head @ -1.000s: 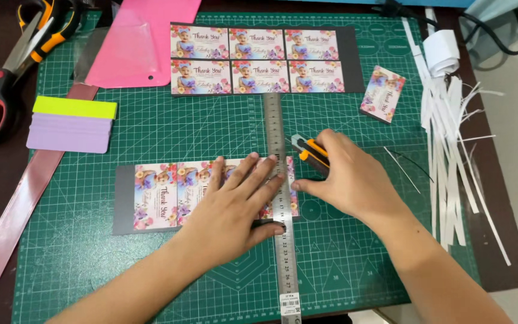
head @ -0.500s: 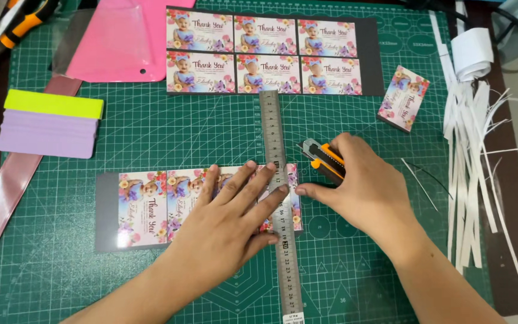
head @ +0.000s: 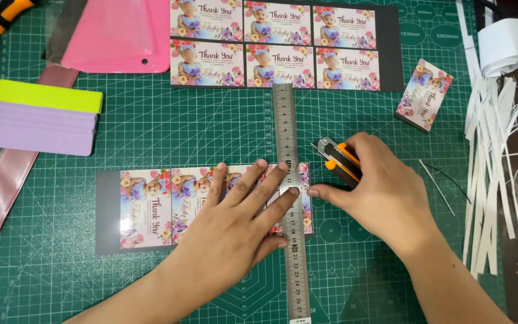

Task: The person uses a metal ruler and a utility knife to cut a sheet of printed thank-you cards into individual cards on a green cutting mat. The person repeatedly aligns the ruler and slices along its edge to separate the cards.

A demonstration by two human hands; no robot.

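On the green cutting mat (head: pixel 151 138), left hand (head: pixel 241 222) lay flat, fingers spread, pinning steel ruler (head: pixel 290 198) over printed card strip (head: pixel 151 210), right hand (head: pixel 385 195) closed around orange utility knife (head: pixel 338 161) beside ruler's edge

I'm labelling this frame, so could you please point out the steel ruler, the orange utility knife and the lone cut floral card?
Long steel ruler (head: pixel 285 120): head view, bare upper blade.
Orange-and-black utility knife (head: pixel 338 159): head view, body.
Single cut floral card (head: pixel 424 95): head view, centre.
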